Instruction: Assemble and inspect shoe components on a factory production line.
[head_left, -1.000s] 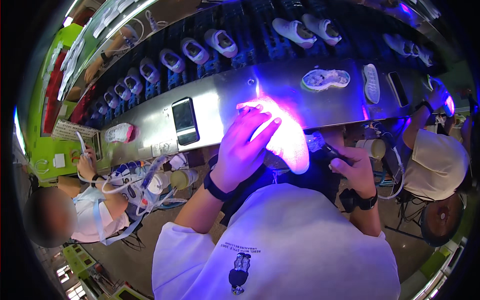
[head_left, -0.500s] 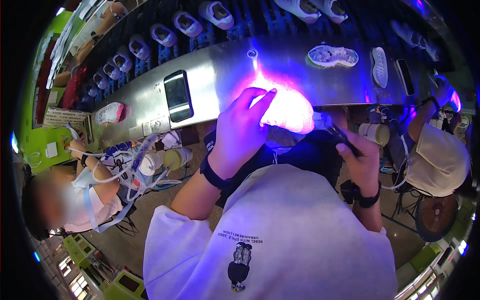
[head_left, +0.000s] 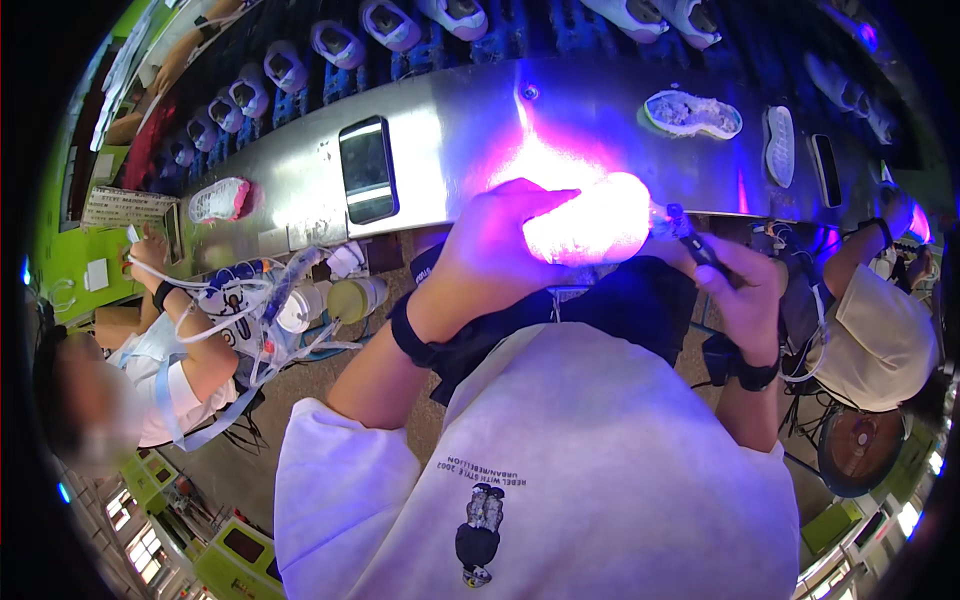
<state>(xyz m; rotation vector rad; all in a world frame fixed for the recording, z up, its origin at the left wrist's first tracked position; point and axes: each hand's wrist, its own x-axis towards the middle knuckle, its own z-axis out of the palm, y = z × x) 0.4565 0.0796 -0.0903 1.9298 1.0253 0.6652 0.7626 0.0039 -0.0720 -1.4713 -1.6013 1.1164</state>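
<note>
A shoe sole (head_left: 592, 222), glaring white and pink under violet light, is gripped by my left hand (head_left: 485, 240) above the near edge of the metal table. The glare washes out its surface detail. My right hand (head_left: 745, 295) is closed around the dark handle of a brush (head_left: 692, 242). The brush's pale head lies close to the sole's right end; whether the two touch I cannot tell.
The metal table (head_left: 440, 130) bears a phone (head_left: 368, 170), a pink-edged sole (head_left: 219, 200), a sole with a rough inside (head_left: 692, 114), a narrow white sole (head_left: 780, 147) and another phone (head_left: 826, 170). Shoes (head_left: 338, 44) line a conveyor beyond. People sit on both sides.
The sole has turned in my left hand, with its right end raised. My right hand and the brush have shifted slightly right. The whole view has swung a little.
</note>
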